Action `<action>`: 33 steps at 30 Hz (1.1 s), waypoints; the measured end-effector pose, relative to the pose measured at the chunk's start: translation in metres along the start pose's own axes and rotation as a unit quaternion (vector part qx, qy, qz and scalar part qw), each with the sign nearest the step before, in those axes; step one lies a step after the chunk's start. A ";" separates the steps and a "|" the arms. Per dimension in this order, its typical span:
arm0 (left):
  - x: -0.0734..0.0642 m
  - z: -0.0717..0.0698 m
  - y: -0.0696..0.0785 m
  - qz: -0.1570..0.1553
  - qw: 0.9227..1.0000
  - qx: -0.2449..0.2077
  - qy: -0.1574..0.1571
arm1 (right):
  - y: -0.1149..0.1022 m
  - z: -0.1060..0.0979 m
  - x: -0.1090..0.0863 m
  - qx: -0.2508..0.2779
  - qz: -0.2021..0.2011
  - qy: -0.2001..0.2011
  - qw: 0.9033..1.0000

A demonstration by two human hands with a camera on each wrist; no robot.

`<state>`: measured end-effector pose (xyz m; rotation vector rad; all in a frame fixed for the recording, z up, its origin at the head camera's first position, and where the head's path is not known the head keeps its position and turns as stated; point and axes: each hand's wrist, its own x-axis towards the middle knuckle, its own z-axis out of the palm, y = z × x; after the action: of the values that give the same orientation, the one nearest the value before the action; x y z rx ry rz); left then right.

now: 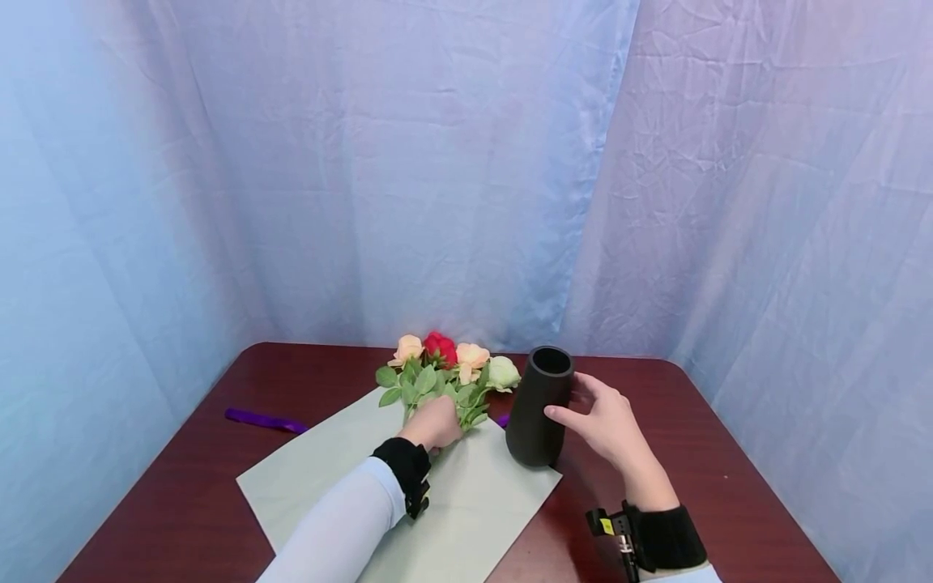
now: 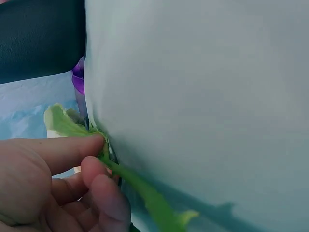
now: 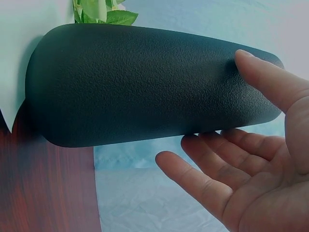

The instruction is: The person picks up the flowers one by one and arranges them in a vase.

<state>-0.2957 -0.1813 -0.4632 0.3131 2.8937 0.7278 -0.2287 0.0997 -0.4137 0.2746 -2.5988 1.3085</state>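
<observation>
A black tapered vase [image 1: 538, 417] stands on the right corner of a pale wrapping sheet [image 1: 481, 502]. My right hand [image 1: 601, 417] holds its upper part from the right, thumb on the front and fingers on the far side. In the right wrist view, the index finger [image 3: 193, 183] is apart from the vase. My left hand [image 1: 435, 423] grips a bunch of flowers [image 1: 437, 376] by the stems over the sheet. The blooms are red, peach and pale green. A green stem [image 2: 145, 188] runs out past the left fingers in the left wrist view.
A purple ribbon [image 1: 266, 420] lies on the dark red table [image 1: 692, 453], passing under the sheet and showing again beside the vase. Light blue curtains [image 1: 437, 178] hang close behind the table and along both sides.
</observation>
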 end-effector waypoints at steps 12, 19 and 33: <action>0.002 0.000 0.004 -0.010 1.000 0.005 -0.001 | -0.003 0.000 -0.001 -0.001 0.005 0.003 1.000; 0.002 -0.004 0.006 0.014 0.998 -0.063 -0.015 | -0.005 -0.001 0.000 -0.004 0.003 0.001 1.000; -0.005 -0.018 0.004 0.057 0.982 -0.179 0.003 | -0.003 0.001 0.000 0.003 0.004 -0.002 1.000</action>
<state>-0.2934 -0.1870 -0.4452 0.4312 2.6928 1.2463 -0.2283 0.0973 -0.4122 0.2679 -2.6024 1.3200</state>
